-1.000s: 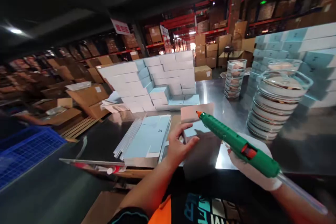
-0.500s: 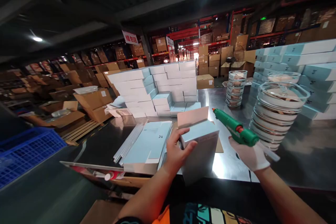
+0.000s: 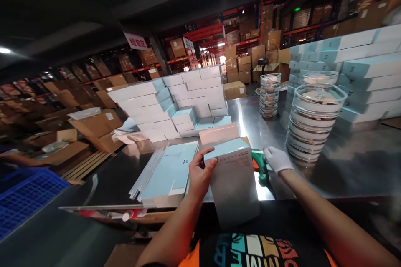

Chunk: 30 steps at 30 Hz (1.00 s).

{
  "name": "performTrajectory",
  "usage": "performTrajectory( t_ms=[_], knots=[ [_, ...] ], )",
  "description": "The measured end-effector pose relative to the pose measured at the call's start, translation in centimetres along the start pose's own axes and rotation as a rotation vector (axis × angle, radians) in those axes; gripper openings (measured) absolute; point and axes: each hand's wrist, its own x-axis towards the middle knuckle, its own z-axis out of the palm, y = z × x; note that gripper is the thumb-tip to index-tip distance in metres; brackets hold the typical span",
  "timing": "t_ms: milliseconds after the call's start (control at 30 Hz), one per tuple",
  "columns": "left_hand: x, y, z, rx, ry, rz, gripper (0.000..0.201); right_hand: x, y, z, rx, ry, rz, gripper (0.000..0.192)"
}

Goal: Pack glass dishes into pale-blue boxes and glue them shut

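Observation:
My bare left hand (image 3: 200, 175) grips the left edge of an upright light-blue and grey carton (image 3: 233, 187), tilted at the table's front edge. A green hot glue gun (image 3: 259, 164) rests on the table just right of the carton, its front part hidden behind it. Beside the gun's rear end is my white-gloved right hand (image 3: 278, 159), fingers stretched out; any contact with the gun is hard to make out. Brown cardboard (image 3: 219, 134) stands behind the carton. Left of my left hand lies a pile of flat light-blue cartons (image 3: 169, 171).
Stacked white boxes (image 3: 194, 91) form a wall at the table's back. On the right stand a tall stack of clear round containers (image 3: 308, 129), a smaller stack (image 3: 269, 96) and more light-blue boxes (image 3: 369, 75). A blue crate (image 3: 31, 196) is at the lower left.
My right hand has brought the glue gun down and left from the air onto the table beside the carton, and its grip has loosened. The left hand still holds the carton; the view has shifted.

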Motion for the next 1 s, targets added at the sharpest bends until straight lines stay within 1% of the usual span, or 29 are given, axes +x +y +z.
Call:
performTrajectory(
  t_ms=[33,67,167,233,300,367,400,433,467,533,600,633,667,733,800,867,933,1000],
  knots=[
    [0.1,0.0,0.3,-0.031,-0.018,-0.011,0.066,-0.3,-0.8,-0.3,0.035,-0.012,-0.024,0.052],
    [0.1,0.1,0.6,-0.062,-0.038,-0.022,0.068,-0.8,-1.7,-0.5,0.120,-0.047,-0.054,0.054],
    [-0.1,0.1,1.5,-0.095,-0.100,-0.043,0.069,-3.0,-4.7,-0.3,0.387,-0.187,-0.205,0.061],
    [-0.5,0.0,2.0,-0.070,-0.137,-0.030,0.068,-4.3,-6.1,-0.1,0.452,-0.202,-0.272,0.064],
    [-0.7,-0.3,2.3,-0.060,-0.146,0.022,0.065,-5.0,-6.5,-0.2,0.443,-0.193,-0.301,0.067],
    [-0.8,-0.7,2.5,-0.099,-0.100,0.094,0.063,-5.2,-5.9,-0.6,0.434,-0.219,-0.344,0.076],
    [-0.8,-0.9,2.6,-0.131,-0.069,0.125,0.063,-5.2,-5.4,-1.0,0.412,-0.232,-0.375,0.077],
    [-0.7,-1.1,2.7,-0.157,-0.047,0.154,0.063,-5.2,-4.8,-1.3,0.386,-0.236,-0.409,0.074],
    [-0.5,-1.2,2.7,-0.170,-0.049,0.188,0.062,-5.2,-4.2,-1.7,0.360,-0.237,-0.446,0.066],
    [-0.2,-1.3,2.6,-0.150,-0.129,0.296,0.051,-5.4,-3.4,-2.3,0.331,-0.269,-0.535,0.046],
    [0.0,-1.4,2.4,-0.117,-0.229,0.440,0.032,-5.8,-3.2,-2.7,0.333,-0.323,-0.627,0.029],
    [0.1,-1.5,2.3,-0.112,-0.259,0.508,0.025,-5.9,-3.2,-2.9,0.336,-0.340,-0.669,0.023],
    [0.2,-1.5,2.1,-0.113,-0.273,0.563,0.020,-6.1,-3.3,-3.0,0.338,-0.351,-0.704,0.018],
    [0.3,-1.4,1.7,-0.112,-0.276,0.622,0.017,-6.2,-3.5,-3.2,0.336,-0.352,-0.753,0.016],
    [0.5,-0.8,1.2,-0.081,-0.294,0.617,0.017,-6.2,-3.6,-3.3,0.309,-0.333,-0.797,0.021],
    [1.0,0.6,0.7,0.036,-0.376,0.587,0.021,-6.5,-3.6,-3.0,0.228,-0.293,-0.870,0.032],
    [1.6,2.7,0.4,0.265,-0.531,0.587,0.030,-7.0,-3.7,-2.4,0.108,-0.251,-0.957,0.051],
    [2.2,5.0,0.3,0.522,-0.704,0.592,0.042,-7.4,-4.1,-1.9,-0.015,-0.249,-1.034,0.076]
  ],
)
